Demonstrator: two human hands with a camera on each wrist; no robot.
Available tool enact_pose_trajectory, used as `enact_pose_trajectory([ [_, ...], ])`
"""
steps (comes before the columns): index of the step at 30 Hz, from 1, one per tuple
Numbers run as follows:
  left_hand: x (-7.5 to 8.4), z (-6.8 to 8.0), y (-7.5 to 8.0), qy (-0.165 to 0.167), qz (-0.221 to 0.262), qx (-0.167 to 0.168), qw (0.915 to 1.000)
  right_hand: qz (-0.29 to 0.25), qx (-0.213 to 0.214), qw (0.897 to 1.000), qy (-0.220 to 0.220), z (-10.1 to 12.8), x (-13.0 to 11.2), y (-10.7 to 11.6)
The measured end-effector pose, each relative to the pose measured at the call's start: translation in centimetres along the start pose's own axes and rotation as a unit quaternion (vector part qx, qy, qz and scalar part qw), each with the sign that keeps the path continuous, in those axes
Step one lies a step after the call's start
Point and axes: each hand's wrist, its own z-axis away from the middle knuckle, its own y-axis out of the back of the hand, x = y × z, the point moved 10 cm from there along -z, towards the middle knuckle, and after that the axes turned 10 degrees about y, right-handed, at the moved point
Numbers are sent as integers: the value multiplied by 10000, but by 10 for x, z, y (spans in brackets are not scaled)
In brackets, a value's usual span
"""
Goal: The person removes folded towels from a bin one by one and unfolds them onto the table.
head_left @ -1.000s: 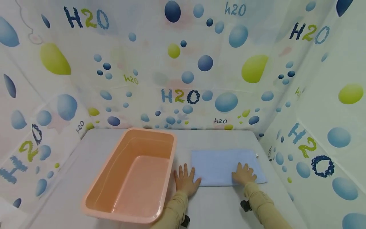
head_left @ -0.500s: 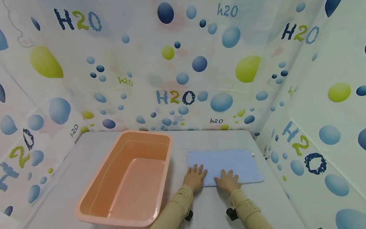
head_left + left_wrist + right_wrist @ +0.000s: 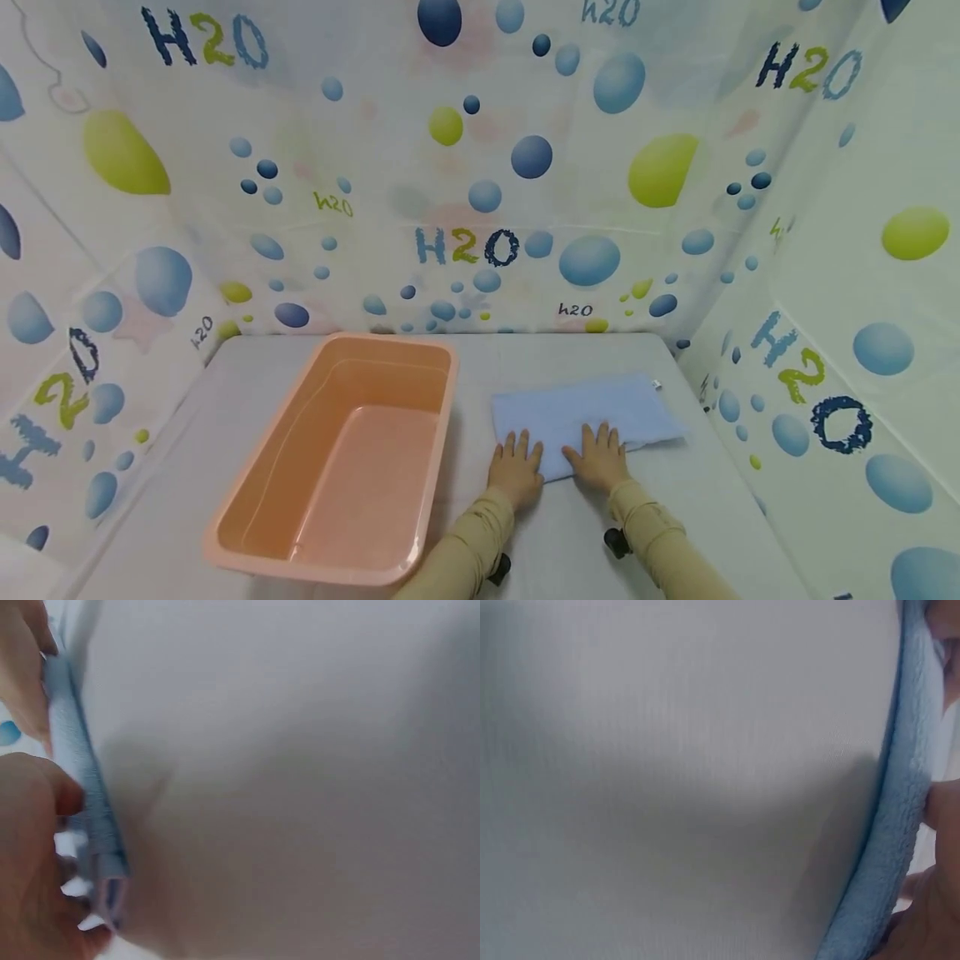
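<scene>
Towel on tbl, L grip & R grip touching it.

Left grip and right grip near each other, backs up, fingers apart; forearms angled inward

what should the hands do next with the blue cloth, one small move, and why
Probably use the right hand to draw the right part of the blue cloth's near edge toward the person: that edge slants away on the right, and the hand rests on it, while the left hand rests near the other end, where it could steady the cloth.
</scene>
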Motion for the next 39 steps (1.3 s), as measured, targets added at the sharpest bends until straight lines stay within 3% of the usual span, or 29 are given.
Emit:
enact_pose_trajectory([
  [7, 4, 11, 10, 297, 169, -506, 9981, 280, -227, 9958, 845, -23, 0, 2],
  [11, 15, 17, 14, 201, -541, -603, 9965, 420, -546, 9890, 1310, -38, 4, 1],
  [14, 28, 20, 20, 32, -992, -471, 9939, 238, -811, 9844, 1546, -49, 5, 3],
  [17, 39, 25, 25, -49, -967, -272, 9949, -179, -1052, 9809, 1626, -56, 4, 5],
  [21, 45, 35, 24, -159, -734, -201, 9970, -343, -1152, 9802, 1575, -59, 0, 0],
  [26, 50, 39, 21, -346, -443, -382, 9977, 102, -990, 9846, 1435, -63, -4, -6],
  [30, 51, 41, 17, -292, -346, -652, 9968, 486, -1076, 9838, 1350, -65, -15, -6],
  [35, 54, 45, 13, -305, -274, -791, 9960, 536, -1267, 9809, 1378, -67, -33, -9],
  [39, 57, 49, 13, -567, -283, -641, 9959, 411, -1264, 9779, 1616, -72, -41, -17],
])
